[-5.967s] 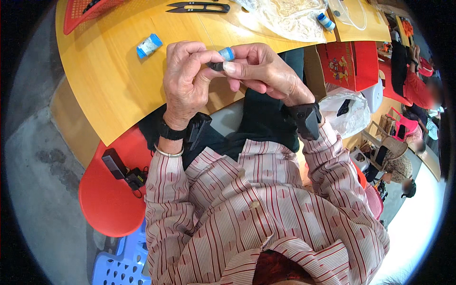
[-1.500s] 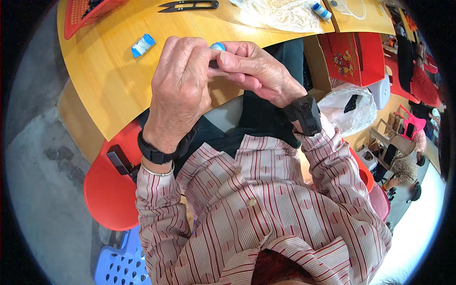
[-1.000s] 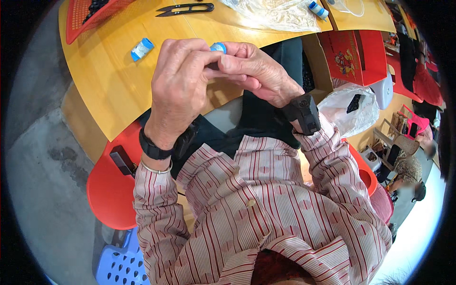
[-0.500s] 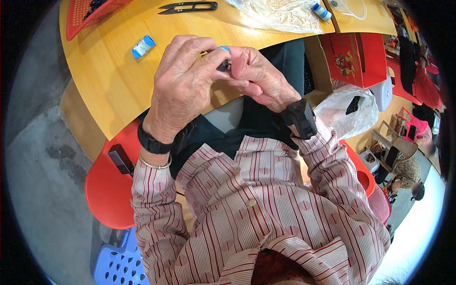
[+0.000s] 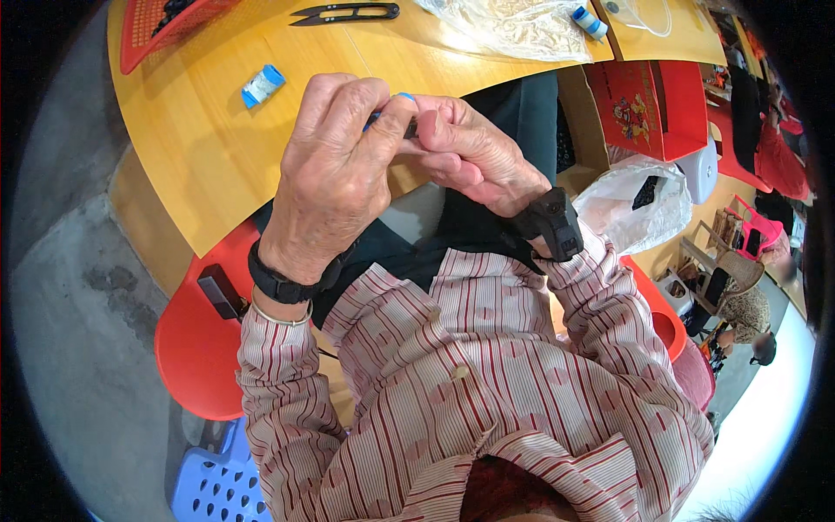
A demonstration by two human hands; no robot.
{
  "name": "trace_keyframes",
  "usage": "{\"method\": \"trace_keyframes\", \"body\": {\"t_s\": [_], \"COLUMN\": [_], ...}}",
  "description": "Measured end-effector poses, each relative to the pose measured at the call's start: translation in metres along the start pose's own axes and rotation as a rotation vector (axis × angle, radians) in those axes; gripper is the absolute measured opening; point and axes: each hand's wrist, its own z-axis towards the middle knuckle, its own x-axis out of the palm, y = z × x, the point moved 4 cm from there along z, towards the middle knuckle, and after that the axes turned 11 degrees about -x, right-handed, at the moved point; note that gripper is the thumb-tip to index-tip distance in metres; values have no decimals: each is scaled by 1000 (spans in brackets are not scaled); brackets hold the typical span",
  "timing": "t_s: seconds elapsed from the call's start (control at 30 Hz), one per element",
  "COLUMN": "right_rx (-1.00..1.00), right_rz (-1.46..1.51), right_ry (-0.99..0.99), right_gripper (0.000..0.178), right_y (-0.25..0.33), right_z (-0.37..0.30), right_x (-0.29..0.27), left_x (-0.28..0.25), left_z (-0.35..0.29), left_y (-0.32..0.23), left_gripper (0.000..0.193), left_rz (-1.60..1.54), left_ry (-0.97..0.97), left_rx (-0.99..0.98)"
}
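Over the table's near edge, my left hand and my right hand meet with fingers bent and closed. Between their fingertips is a small dark piece, mostly covered, so its kind cannot be made out. Bits of blue show around the left fingers; whether they belong to the piece or are wrapped on a finger is unclear. A blue-and-white roll lies on the table left of my hands. Beyond them rest black thread snips.
On the yellow table are a red basket with dark pieces, a clear plastic bag and another blue-and-white roll. A red box and a white plastic bag stand to the right. Other people are at far right.
The left fingers have shifted and now cover more of the dark piece. More blue shows between them. My right hand has moved only slightly.
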Motion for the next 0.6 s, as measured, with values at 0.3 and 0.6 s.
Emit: {"method": "trace_keyframes", "body": {"t_s": [0.3, 0.6], "right_rx": [-5, 19], "right_rz": [-59, -158], "right_ry": [-4, -38], "right_gripper": [25, 23], "right_y": [-4, -1], "right_z": [-2, 5], "right_x": [-1, -3], "left_x": [2, 3], "left_z": [-4, -4], "left_y": [-3, 3], "left_gripper": [35, 38], "left_rz": [63, 107], "left_ry": [13, 28], "left_rx": [26, 43]}}
